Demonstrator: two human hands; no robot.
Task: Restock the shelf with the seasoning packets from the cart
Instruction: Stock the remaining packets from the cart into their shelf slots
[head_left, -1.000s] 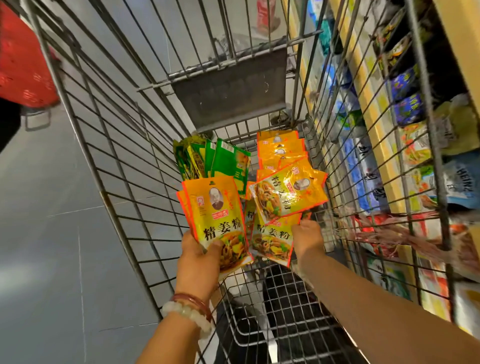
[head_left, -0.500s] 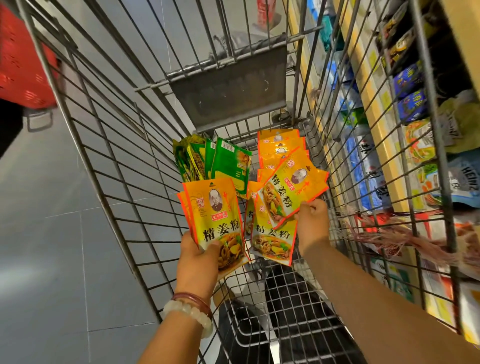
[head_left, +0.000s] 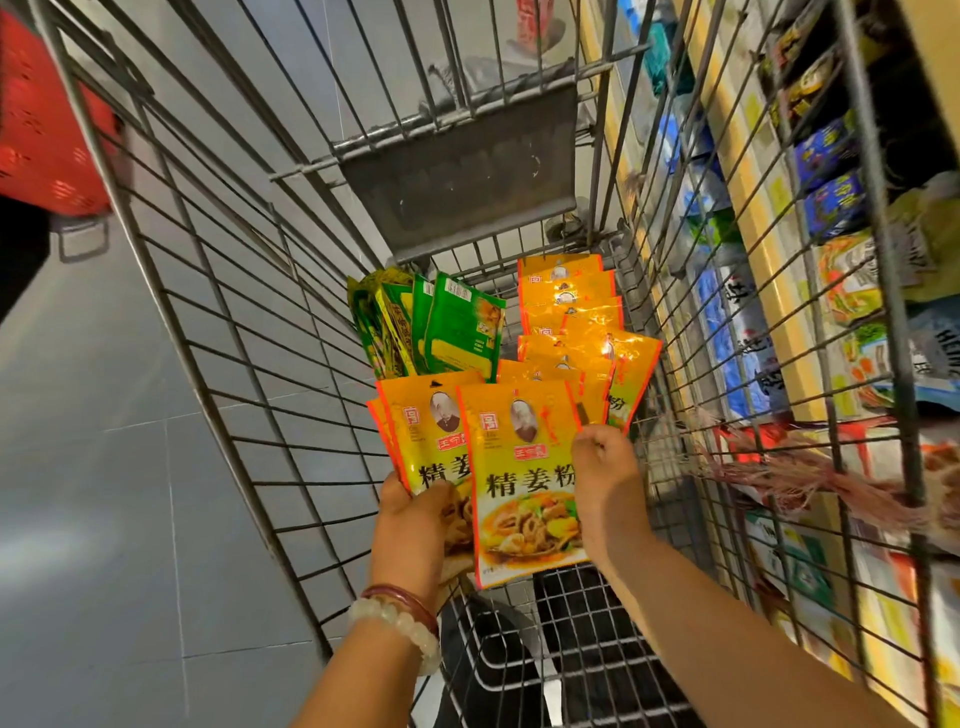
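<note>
My left hand (head_left: 415, 525) clamps yellow packet stack (head_left: 431, 431); right hand (head_left: 605, 483) pinches front packet (head_left: 519, 488), upright. Remaining yellow packets (head_left: 569, 312) at cart (head_left: 218, 312) far right corner, nearer right hand. Shelf (head_left: 769, 218) rightward.

Wire cart (head_left: 249, 332), seen from above. On its mesh floor: a bunch of green packets (head_left: 457, 327) at far left, and just beside them an overlapping row of orange packets (head_left: 569, 301) at far right.
</note>
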